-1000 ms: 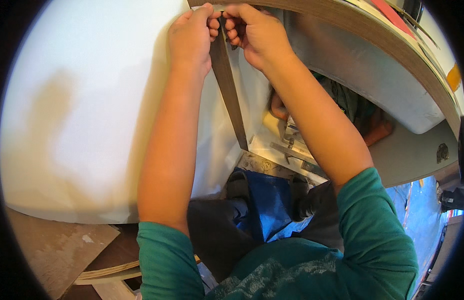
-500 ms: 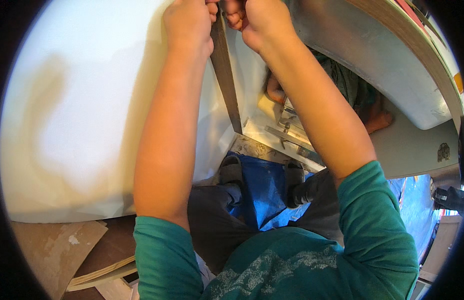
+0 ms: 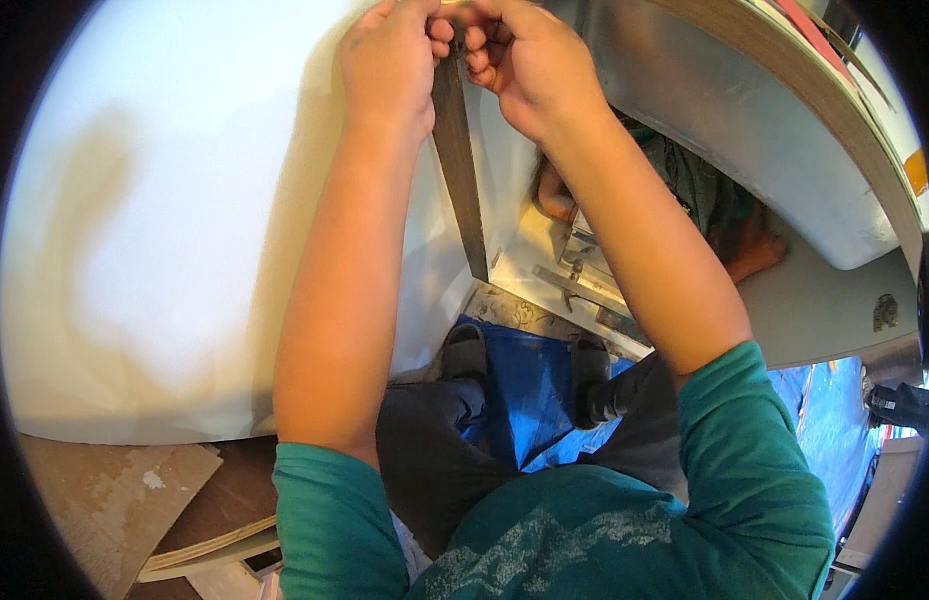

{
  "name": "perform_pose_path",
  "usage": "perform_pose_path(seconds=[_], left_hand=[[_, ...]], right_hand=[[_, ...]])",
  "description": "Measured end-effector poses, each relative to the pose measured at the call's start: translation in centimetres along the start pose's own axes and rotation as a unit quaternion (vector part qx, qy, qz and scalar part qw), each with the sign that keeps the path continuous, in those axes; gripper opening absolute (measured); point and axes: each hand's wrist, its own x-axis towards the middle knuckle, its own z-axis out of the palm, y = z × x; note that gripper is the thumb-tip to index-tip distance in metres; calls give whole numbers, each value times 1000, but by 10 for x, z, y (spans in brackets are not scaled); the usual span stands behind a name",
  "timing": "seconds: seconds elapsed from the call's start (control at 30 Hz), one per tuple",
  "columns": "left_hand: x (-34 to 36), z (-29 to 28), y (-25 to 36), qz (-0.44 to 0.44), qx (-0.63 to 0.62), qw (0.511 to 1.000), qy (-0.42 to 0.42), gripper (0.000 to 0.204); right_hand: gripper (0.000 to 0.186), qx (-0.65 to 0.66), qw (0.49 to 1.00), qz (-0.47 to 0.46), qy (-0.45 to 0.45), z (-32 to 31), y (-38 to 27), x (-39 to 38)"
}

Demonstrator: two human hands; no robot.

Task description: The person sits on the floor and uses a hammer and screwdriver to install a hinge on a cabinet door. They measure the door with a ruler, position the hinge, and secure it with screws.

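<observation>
My left hand (image 3: 389,70) and my right hand (image 3: 549,80) are raised at the top edge of the view, fingertips curled close together. They pinch a small pale-yellow item whose shape I cannot make out. Directly beneath them a dark wood-look edge (image 3: 456,170) runs down between a large white panel (image 3: 184,250) on the left and a cabinet opening on the right. The edge ends low, near a metal hinge or rail assembly (image 3: 584,295), which is partly behind my right forearm.
Inside the opening, another person's bare foot (image 3: 754,255) and dark clothing show beside a grey curved surface (image 3: 834,225). A wood-edged countertop (image 3: 814,110) crosses the upper right. Plywood offcuts (image 3: 134,500) lie lower left. A blue sheet (image 3: 519,400) lies at my feet.
Both hands rose toward the frame's top half a second ago and now sit slightly lower and further right, still close together. My right hand's fingers have shifted a little; the surroundings moved slightly in view.
</observation>
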Motion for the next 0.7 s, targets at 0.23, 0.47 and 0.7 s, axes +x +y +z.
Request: perform_pose_path(seconds=[0.23,0.47,0.7], left_hand=[[9,4,8,27,51,998,-38,25],[7,7,-4,-3,55,998,40,23],[-32,-9,-44,-107,10,990,88,18]], right_hand=[[21,6,1000,6,-11,9,-12,7],[21,26,997,20,70,8,-4,12],[19,-37,985,78,146,-14,38,-16]])
